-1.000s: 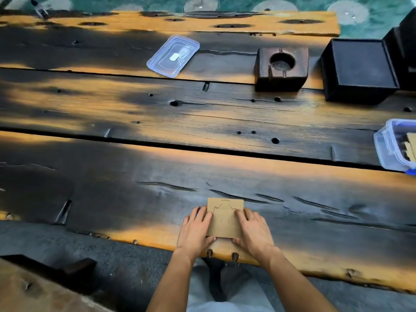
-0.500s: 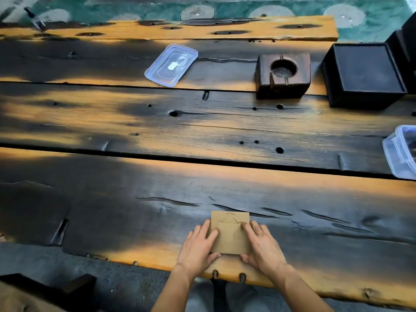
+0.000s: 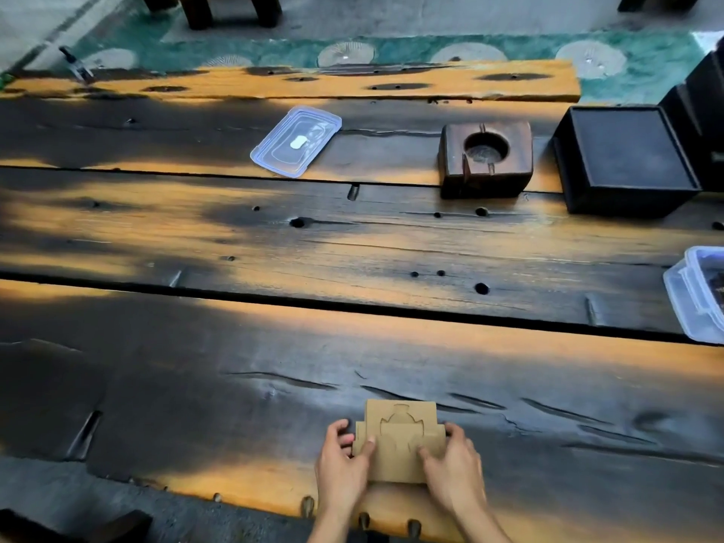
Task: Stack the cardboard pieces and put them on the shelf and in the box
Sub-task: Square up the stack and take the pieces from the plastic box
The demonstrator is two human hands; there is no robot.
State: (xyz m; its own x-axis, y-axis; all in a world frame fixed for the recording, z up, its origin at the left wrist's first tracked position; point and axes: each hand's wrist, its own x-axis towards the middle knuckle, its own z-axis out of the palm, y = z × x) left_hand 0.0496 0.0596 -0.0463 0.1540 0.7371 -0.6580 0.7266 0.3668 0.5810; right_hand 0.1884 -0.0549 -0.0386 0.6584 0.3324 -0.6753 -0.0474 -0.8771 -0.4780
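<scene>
A small stack of tan cardboard pieces (image 3: pixel 399 444) with a cut-out shape on top lies near the front edge of the dark wooden table (image 3: pixel 274 386). My left hand (image 3: pixel 342 466) grips the stack's left side, thumb on top. My right hand (image 3: pixel 454 464) grips its right side. The upper piece sits turned across the lower one, so the edges stick out left and right. A clear plastic box (image 3: pixel 699 295) with dark contents sits at the right edge. Its lid (image 3: pixel 296 140) lies far back on the table.
A dark wooden block with a round hollow (image 3: pixel 485 158) and a black square box (image 3: pixel 623 158) stand at the back right. Beyond the table are a green patterned floor and furniture legs. A dark object sits low at the front left.
The camera has tilted and the stack sits lower in view. My fingers moved from lying flat beside the cardboard to gripping its sides, and a piece now lies crosswise on the stack.
</scene>
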